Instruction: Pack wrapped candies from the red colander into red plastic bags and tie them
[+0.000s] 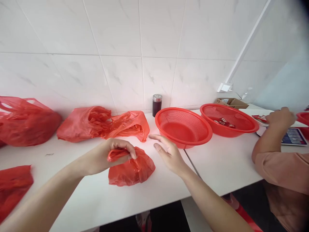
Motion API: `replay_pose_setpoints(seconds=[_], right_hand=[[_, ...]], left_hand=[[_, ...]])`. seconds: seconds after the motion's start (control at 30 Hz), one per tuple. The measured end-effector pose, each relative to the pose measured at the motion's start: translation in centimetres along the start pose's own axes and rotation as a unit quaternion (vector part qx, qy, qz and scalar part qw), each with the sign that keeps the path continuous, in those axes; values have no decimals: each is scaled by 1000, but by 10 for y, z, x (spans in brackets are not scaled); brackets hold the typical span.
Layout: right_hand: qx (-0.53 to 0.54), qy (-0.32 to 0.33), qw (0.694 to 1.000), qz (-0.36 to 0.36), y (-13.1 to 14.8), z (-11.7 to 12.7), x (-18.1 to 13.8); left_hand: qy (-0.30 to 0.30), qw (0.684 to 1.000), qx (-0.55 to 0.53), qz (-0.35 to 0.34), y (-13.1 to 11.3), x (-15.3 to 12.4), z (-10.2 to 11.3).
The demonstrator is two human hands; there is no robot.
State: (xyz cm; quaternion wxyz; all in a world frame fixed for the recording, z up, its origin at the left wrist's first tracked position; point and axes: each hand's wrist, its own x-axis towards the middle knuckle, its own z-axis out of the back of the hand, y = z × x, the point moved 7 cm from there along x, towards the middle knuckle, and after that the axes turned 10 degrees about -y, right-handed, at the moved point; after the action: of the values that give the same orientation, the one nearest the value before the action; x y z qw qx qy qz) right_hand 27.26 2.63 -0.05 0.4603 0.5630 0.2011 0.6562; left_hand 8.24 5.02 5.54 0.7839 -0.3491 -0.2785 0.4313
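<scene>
The left hand [103, 158] has its grip closed on the gathered top of a small red plastic bag [131, 172], fingertips pinching the film and a loop of it bunched under the fingers. The bag sits rounded and creased towards the front edge of the white desk [96, 199], left of the seam that runs to that edge. Just beside the bag, the right hand [170, 154] has its grip spread, thumb and fingers apart, in front of a red plastic colander [181, 127].

Along the desk's back edge, by the tiled wall [116, 29], are a bulging red carrier bag [31, 125], a crumpled red bag [77, 125], a flattened red bag [130, 124] and a dark canister [156, 108] with a silver lid. Right of the seam, a second colander [234, 131] holds small wrapped packets [223, 121], with a cardboard box [233, 103] behind it. Another red bag [14, 187] lies at the left front. At the far right, a co-worker's hand [281, 116] is above a device with a dark keypad [293, 137].
</scene>
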Motion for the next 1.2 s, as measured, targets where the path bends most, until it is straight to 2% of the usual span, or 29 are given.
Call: replay_pose_setpoints(seconds=[0.07, 0.1, 0.2, 0.27, 0.33, 0.4, 0.47, 0.53, 0.6, 0.7, 0.8, 0.9, 1.03, 1.1, 1.2], right_hand=[[158, 68, 985, -33, 20, -29, -2], [205, 81, 974, -50, 26, -40, -3], [263, 72, 957, -102, 24, -59, -3], [288, 67, 947, -125, 17, -66, -3], [325, 84, 930, -148, 11, -71, -3], [359, 113, 911, -172, 7, -75, -4], [371, 126, 902, -179, 7, -74, -4], [346, 108, 917, -164, 6, -68, -3], [281, 80, 946, -142, 3, -58, -4], [201, 44, 969, -137, -14, -43, -10], [180, 0, 964, -196, -50, -32, -22], [144, -36, 961, -235, -75, -35, -35], [-10, -36, 985, -169, -66, -61, -43], [-81, -20, 988, -129, -59, -75, -44], [-74, -15, 989, -126, -65, -83, -44]], left_hand=[[81, 996, -1, -29, -6, -3, -13], [90, 995, -5, -43, -7, -3, -16], [8, 998, 5, -68, -5, 2, -15], [-79, 992, 43, -90, -1, 5, -13], [-161, 974, 77, -137, -2, 6, -12], [-216, 955, 93, -180, -4, 5, -12], [-224, 951, 101, -188, -3, 6, -16], [-203, 956, 110, -181, 0, 5, -20], [-175, 965, 122, -154, 10, -1, -24], [-186, 974, 118, -52, 46, -23, -18], [-222, 970, 88, 48, 91, -53, -16], [-284, 950, 40, 123, 121, -74, -27], [-418, 890, -10, 185, 130, -82, -49], [-441, 874, 16, 203, 130, -79, -59], [-428, 873, 59, 226, 141, -72, -65]])
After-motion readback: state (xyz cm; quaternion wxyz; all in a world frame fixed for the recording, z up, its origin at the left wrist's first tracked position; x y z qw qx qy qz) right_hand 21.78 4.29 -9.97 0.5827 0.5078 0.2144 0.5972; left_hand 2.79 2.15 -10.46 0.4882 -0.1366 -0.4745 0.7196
